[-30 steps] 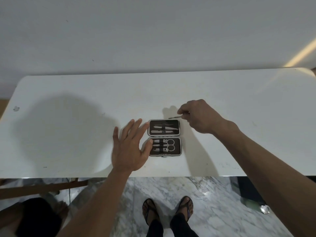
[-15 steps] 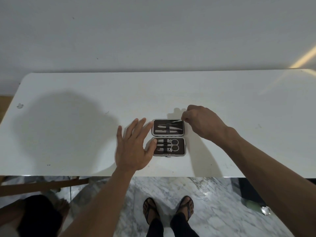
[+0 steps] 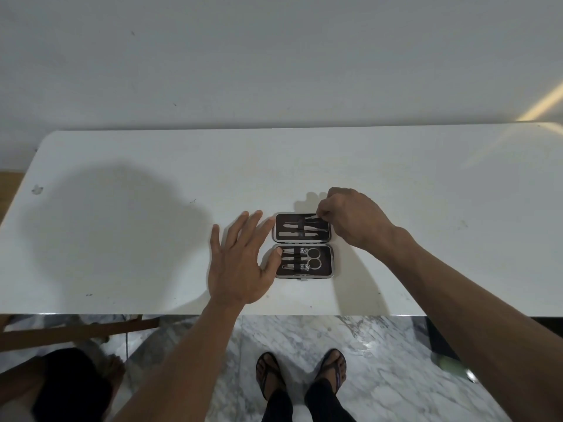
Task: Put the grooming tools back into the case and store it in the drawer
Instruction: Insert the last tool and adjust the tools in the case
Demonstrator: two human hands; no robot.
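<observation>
A small grooming case (image 3: 331,261) with a dark lining and a silver rim lies open on the white table (image 3: 137,233). Its near half holds scissors (image 3: 313,258) and clippers under straps. The far half holds slim metal tools. My right hand (image 3: 353,219) pinches a thin metal tool (image 3: 313,219) at the far half's top right corner, its tip lying inside the case. My left hand (image 3: 240,263) rests flat on the table with fingers spread, its thumb touching the left edge of the near half.
A white wall stands behind the table. The table's front edge runs just below the case, above a marble floor and my sandalled feet (image 3: 301,373). A wooden bar (image 3: 73,332) and a dark object (image 3: 70,388) sit low at the left.
My right hand carried the thin metal tool from the table behind the case down into the far half. My left hand stayed by the case's left edge.
</observation>
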